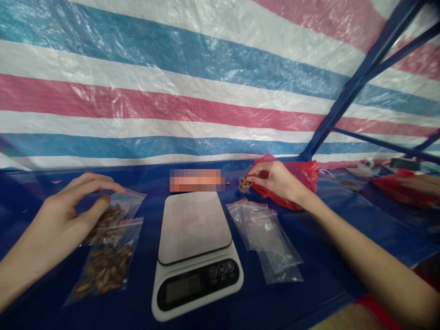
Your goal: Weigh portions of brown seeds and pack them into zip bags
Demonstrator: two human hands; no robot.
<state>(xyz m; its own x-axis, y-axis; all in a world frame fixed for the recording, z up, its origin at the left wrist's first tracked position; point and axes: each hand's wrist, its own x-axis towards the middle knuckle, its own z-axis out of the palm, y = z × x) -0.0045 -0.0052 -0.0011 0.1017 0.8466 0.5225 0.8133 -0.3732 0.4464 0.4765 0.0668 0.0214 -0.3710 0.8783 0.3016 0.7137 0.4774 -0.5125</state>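
Note:
My left hand [77,208] is over two clear zip bags on the left, its fingers curved and thumb apart from the forefinger. The nearer zip bag [106,270] is filled with brown, seed-like pieces; the farther zip bag [112,211] holds similar pieces and is partly hidden by the hand. My right hand [273,178] is pinched at the rim of a small clear cup [245,184] holding brown bits. What lies between its fingertips is too small to tell. Between my hands stands a white kitchen scale [195,233] with a bare weighing plate.
Several flat clear zip bags [264,233] overlap right of the scale. A red plastic bag [305,178] lies behind my right hand. A blurred-out orange item [195,180] sits behind the scale. At the far right, another person's hand [426,183] is beside a red bag [402,188].

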